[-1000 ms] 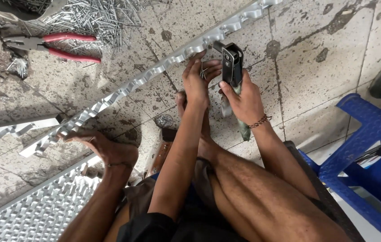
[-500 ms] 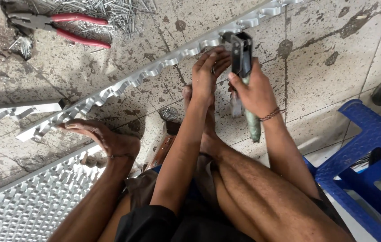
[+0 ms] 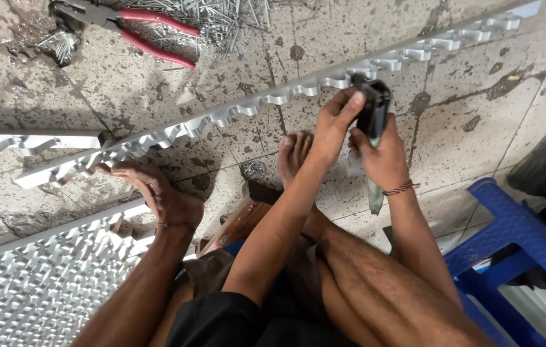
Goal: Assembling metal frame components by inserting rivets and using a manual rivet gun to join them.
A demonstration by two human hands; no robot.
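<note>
**A:** What's closest to me?

**B:** My bent legs and a foot (image 3: 157,196) planted on the tiled floor (image 3: 498,109), its toes touching the long notched metal strip (image 3: 273,99). At lower left lies a perforated metal sheet (image 3: 35,283), and at lower right a blue plastic stool (image 3: 517,250).

**A:** And the hands?

**B:** Just past my knees, my right hand (image 3: 385,160) is wrapped around the greenish handle of a black hand riveter (image 3: 373,119), holding it upright with its head just at the strip's edge. My left hand (image 3: 331,128) is at the tool's head, fingers curled against its black top; I can't tell whether they grip it or merely steady it.

**A:** Farther out?

**B:** The strip runs diagonally from left to upper right. Beyond it, at the top, red-handled pliers (image 3: 138,29) lie beside a scattered pile of rivets (image 3: 228,19).
</note>
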